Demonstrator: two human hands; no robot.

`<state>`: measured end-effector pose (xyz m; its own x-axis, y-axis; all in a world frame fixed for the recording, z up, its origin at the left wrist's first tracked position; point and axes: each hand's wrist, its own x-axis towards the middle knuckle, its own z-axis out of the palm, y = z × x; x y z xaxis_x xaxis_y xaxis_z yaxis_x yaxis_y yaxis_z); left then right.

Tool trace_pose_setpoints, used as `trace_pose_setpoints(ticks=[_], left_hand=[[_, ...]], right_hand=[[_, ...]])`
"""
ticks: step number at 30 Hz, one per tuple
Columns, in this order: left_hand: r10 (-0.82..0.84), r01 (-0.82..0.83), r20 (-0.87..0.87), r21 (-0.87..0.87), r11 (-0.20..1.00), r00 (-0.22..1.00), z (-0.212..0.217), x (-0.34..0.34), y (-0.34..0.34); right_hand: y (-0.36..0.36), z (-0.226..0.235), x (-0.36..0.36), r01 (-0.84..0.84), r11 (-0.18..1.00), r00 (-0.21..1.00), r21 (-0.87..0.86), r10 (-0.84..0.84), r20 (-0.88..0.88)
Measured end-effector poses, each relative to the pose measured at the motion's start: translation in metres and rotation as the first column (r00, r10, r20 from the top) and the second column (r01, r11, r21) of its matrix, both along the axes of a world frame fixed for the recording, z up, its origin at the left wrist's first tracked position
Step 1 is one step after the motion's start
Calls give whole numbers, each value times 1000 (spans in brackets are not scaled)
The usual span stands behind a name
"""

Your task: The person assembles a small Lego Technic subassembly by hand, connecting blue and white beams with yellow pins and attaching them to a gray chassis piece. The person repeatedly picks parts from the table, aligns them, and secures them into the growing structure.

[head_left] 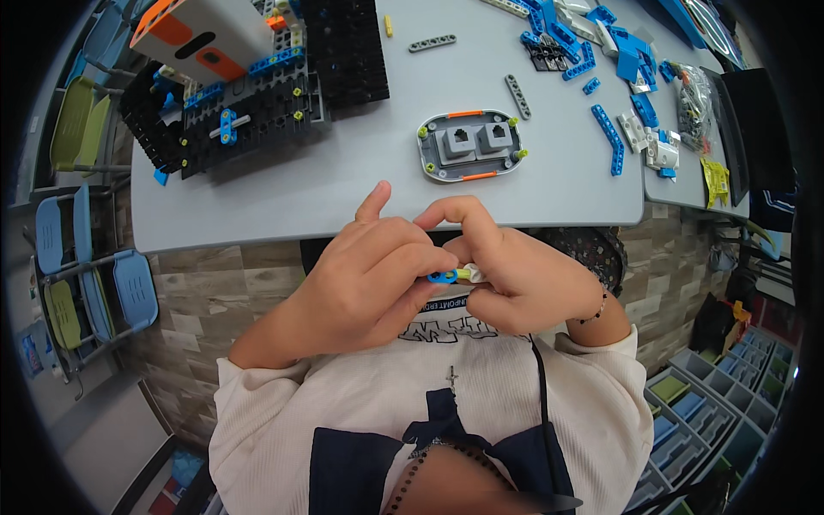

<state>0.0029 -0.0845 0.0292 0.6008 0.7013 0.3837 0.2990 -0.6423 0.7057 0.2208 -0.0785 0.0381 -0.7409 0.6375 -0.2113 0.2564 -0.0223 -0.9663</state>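
Note:
My hands meet in front of my chest, just off the table's near edge. Pinched in the fingers of my left hand (365, 275) is a small blue building piece (443, 276). A yellow-green pin (464, 274) sticks out of its right side, in line with a small white piece (475, 272). My right hand (524, 275) is closed around that white piece, and its fingers hide most of it. On the table beyond my hands lies an oval grey module (469, 146) with two sockets, orange edges and yellow-green pins.
A tracked model (249, 94) with black treads stands at the table's left. Grey beams (518, 96) lie farther back. A blue angled beam (608, 140), loose blue and white parts (631, 56) and a clear bag of parts (695, 107) cover the right side. Folding chairs (135, 290) stand left.

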Motion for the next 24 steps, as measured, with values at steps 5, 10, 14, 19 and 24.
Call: trace_pose_setpoints(ticks=[5,10,14,19,24], left_hand=[[-18,20,-21,66,998,1000,-2,-1,4],[-28,34,-64,100,994,998,-4,-2,4],[-1,12,-107,107,994,994,-7,-1,2],[-18,19,-27,39,999,999,-13,1,1],[9,-4,-66,77,997,998,-16,2,1]], right_hand=[[6,1,-2,-12,1000,1000,16,11,24],[8,6,-2,-49,998,986,-25,53,157],[10,7,-5,-60,997,975,-44,68,211],[10,7,-4,-74,985,968,-157,109,228],[9,2,-6,-46,995,975,-90,64,212]])
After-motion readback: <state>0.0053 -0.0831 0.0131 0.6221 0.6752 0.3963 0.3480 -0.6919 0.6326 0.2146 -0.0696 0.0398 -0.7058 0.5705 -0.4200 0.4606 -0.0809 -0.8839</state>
